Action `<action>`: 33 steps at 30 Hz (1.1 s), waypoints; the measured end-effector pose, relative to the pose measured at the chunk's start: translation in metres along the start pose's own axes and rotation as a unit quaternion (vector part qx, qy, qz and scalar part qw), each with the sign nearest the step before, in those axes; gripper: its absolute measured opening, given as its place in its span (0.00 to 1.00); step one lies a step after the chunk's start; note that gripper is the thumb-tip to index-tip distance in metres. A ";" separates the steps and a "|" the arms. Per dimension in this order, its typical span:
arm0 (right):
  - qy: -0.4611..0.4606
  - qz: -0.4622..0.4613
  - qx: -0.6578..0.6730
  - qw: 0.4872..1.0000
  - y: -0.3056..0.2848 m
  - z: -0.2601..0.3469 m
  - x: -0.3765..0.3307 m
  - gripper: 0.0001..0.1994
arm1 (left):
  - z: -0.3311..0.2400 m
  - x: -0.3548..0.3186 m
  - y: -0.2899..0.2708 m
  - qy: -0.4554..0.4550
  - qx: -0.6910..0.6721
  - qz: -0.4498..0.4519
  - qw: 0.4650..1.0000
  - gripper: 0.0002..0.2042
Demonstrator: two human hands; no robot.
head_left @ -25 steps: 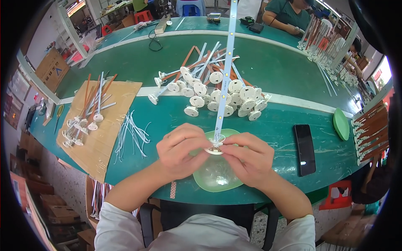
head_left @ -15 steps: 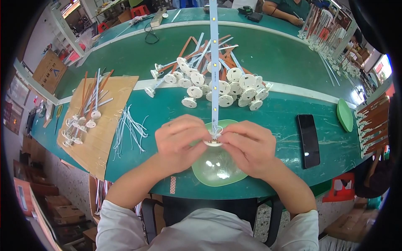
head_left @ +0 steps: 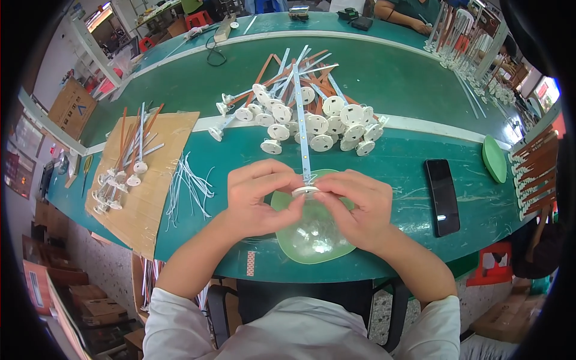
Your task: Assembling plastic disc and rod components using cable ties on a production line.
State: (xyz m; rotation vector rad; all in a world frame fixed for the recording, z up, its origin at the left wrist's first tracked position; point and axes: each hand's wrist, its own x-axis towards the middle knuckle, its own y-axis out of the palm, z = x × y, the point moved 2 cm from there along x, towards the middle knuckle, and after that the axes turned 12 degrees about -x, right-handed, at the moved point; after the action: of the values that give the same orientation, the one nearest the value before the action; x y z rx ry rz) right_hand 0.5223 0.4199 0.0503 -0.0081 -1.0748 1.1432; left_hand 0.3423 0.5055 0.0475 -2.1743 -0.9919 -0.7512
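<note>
Between my two hands is an LED light strip [head_left: 303,129] on a round white base, held over a light green bowl [head_left: 315,240]. My left hand [head_left: 261,195] pinches the left edge of the base. Fingers of my right hand [head_left: 357,207] close on its right edge, thumb below. The strip points away from me, and thin white wire shows where it joins the base. Beyond my hands lies a heap of similar strips with round white bases [head_left: 321,126]. Nearer my left hand, loose white wires [head_left: 189,189] are spread on the table.
At left, a cardboard sheet [head_left: 162,180] carries more strips with bases. A black phone [head_left: 442,198] and a green dish [head_left: 494,159] lie at right, beside stacked brown strips [head_left: 534,174]. Across the green table a person's arm [head_left: 408,21] shows.
The strip has tilted away from me and its top has dropped toward the heap. The underside of its white base now faces me more. Both hands keep their grip.
</note>
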 end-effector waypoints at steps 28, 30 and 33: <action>-0.004 0.055 -0.072 0.996 0.005 0.007 0.003 0.13 | 0.004 -0.015 0.017 0.012 0.139 0.028 0.990 0.20; 0.006 0.168 -0.106 0.980 -0.003 0.009 0.000 0.13 | 0.011 -0.014 0.017 -0.073 0.135 0.029 0.988 0.15; -0.052 0.304 -0.126 0.943 -0.011 0.025 -0.001 0.11 | 0.012 -0.011 0.017 -0.033 0.106 -0.015 0.994 0.11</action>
State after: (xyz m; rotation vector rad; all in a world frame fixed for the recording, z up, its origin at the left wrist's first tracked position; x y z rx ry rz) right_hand 0.5131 0.4019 0.0681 -0.5183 -1.3560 1.5575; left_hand 0.3531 0.5007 0.0268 -2.0161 -1.0873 -0.5634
